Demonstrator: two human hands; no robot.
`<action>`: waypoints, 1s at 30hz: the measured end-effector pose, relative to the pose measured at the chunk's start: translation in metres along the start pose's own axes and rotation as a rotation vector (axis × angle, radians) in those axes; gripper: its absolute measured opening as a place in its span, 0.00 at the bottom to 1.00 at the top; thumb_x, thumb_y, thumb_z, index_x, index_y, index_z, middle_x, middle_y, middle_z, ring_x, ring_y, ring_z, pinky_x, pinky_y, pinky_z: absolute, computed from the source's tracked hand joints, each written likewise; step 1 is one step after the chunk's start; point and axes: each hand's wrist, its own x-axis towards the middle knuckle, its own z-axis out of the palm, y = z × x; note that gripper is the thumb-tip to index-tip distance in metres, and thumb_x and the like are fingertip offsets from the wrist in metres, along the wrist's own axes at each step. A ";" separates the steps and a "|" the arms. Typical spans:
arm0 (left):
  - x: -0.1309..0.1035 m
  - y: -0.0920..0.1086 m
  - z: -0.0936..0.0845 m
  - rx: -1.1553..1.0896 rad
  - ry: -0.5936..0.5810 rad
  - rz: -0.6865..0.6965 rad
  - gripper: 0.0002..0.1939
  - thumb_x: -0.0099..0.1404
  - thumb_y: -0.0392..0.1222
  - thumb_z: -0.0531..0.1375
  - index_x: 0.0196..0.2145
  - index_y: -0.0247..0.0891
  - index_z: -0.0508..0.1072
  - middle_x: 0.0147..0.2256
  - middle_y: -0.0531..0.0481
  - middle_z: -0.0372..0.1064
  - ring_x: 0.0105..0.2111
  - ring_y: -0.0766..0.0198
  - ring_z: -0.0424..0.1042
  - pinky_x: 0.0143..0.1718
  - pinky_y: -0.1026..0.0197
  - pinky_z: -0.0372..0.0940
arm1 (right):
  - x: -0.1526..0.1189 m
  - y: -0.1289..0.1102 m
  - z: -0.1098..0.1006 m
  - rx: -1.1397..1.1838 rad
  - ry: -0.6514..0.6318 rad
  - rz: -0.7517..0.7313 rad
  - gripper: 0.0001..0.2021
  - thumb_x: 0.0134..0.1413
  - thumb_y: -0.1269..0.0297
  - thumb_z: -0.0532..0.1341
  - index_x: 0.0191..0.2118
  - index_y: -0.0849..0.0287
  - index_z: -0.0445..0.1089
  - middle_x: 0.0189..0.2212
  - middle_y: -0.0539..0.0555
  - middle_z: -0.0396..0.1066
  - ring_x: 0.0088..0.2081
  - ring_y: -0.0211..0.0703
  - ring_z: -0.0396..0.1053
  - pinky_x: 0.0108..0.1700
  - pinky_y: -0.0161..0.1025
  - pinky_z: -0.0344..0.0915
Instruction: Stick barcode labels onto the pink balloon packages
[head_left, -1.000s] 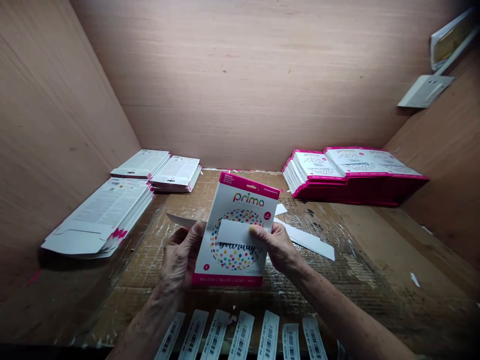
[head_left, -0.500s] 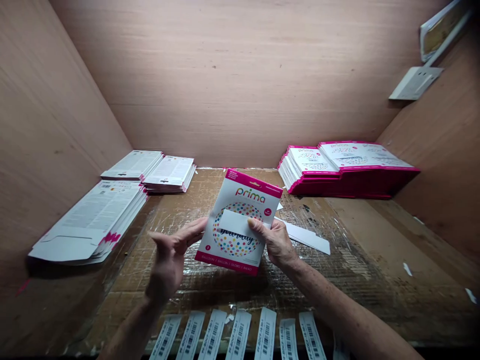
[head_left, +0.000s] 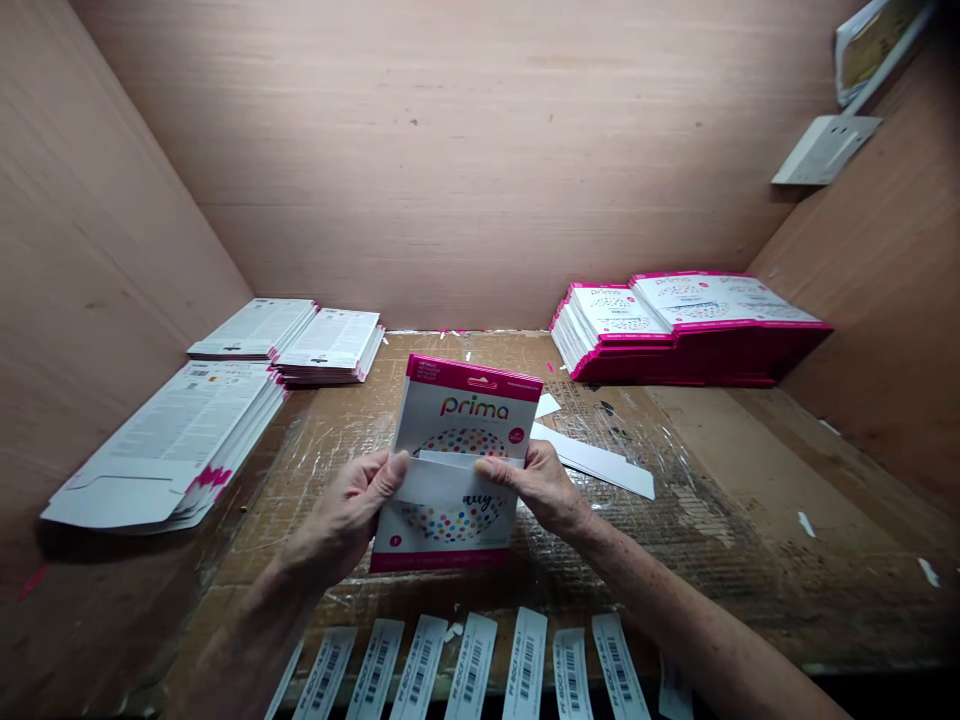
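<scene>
Upright in front of me is a bundle of "prima" printed card envelopes (head_left: 457, 525), white with pink edges and a dotted round design. A white paper strip (head_left: 431, 482) lies across its front, its ends overlapping. My left hand (head_left: 349, 510) grips the bundle's left side, thumb pressing on the strip. On the right side, my right hand (head_left: 553, 492) is closed round the edge, its thumb holding the strip down too. Fingers behind the bundle are hidden. Loose white paper strips (head_left: 600, 462) lie on the cardboard behind my right hand.
Stacks of white envelopes (head_left: 150, 440) stand at left, backs up. Pink-edged envelope stacks (head_left: 720, 305) are at back right. Several barcode labels (head_left: 472, 665) hang along the front edge of the cardboard-covered table (head_left: 315, 420). Wooden walls (head_left: 450, 180) enclose the back and sides.
My left hand has gone from open beside the bundle to gripping its left side and the strip. The bundle has turned more upright and moved slightly left; the strip now spans its front.
</scene>
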 end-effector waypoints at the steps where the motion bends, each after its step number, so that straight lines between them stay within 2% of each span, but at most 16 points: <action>1: -0.001 -0.001 0.002 0.002 0.030 0.030 0.19 0.52 0.52 0.70 0.33 0.33 0.78 0.22 0.48 0.73 0.18 0.63 0.70 0.20 0.63 0.67 | 0.000 -0.001 0.001 -0.016 -0.004 0.006 0.17 0.36 0.54 0.74 0.31 0.60 0.79 0.32 0.53 0.79 0.32 0.44 0.75 0.37 0.42 0.73; 5: -0.002 -0.006 0.004 0.056 0.127 0.080 0.18 0.51 0.51 0.71 0.34 0.35 0.78 0.24 0.46 0.75 0.19 0.58 0.73 0.21 0.60 0.69 | 0.000 -0.005 0.004 -0.047 -0.028 0.034 0.17 0.34 0.56 0.75 0.31 0.60 0.78 0.32 0.53 0.79 0.32 0.44 0.75 0.39 0.44 0.74; 11: 0.002 -0.002 -0.003 0.148 -0.065 -0.068 0.20 0.51 0.52 0.70 0.32 0.30 0.80 0.25 0.41 0.76 0.23 0.54 0.75 0.25 0.57 0.72 | -0.005 -0.010 0.003 -0.064 -0.098 0.062 0.15 0.35 0.57 0.74 0.31 0.60 0.78 0.32 0.52 0.78 0.32 0.43 0.75 0.38 0.42 0.73; 15: 0.002 -0.002 0.002 0.120 -0.042 -0.034 0.19 0.51 0.51 0.71 0.33 0.30 0.80 0.25 0.41 0.76 0.22 0.55 0.75 0.25 0.58 0.72 | -0.009 -0.009 0.007 0.026 -0.021 0.051 0.16 0.38 0.55 0.74 0.31 0.60 0.77 0.30 0.52 0.77 0.30 0.41 0.74 0.34 0.39 0.72; 18: 0.002 -0.002 0.004 0.074 -0.043 -0.061 0.19 0.49 0.50 0.72 0.32 0.29 0.80 0.25 0.40 0.77 0.21 0.56 0.75 0.22 0.61 0.71 | -0.010 -0.009 0.011 0.057 0.023 0.053 0.17 0.37 0.54 0.74 0.32 0.60 0.77 0.30 0.52 0.77 0.29 0.40 0.73 0.33 0.38 0.72; 25: 0.005 0.004 0.008 0.066 -0.044 -0.077 0.17 0.47 0.48 0.73 0.24 0.30 0.78 0.20 0.41 0.74 0.19 0.56 0.74 0.21 0.59 0.71 | -0.013 -0.010 0.009 0.109 0.008 0.064 0.19 0.38 0.52 0.73 0.34 0.61 0.76 0.30 0.53 0.77 0.29 0.42 0.74 0.34 0.40 0.73; 30: 0.013 -0.002 0.019 0.122 0.020 -0.030 0.21 0.46 0.49 0.73 0.32 0.30 0.80 0.25 0.38 0.77 0.21 0.52 0.76 0.23 0.57 0.73 | -0.013 -0.006 0.010 0.055 0.074 -0.012 0.20 0.40 0.51 0.72 0.37 0.60 0.77 0.34 0.54 0.77 0.32 0.43 0.74 0.37 0.41 0.73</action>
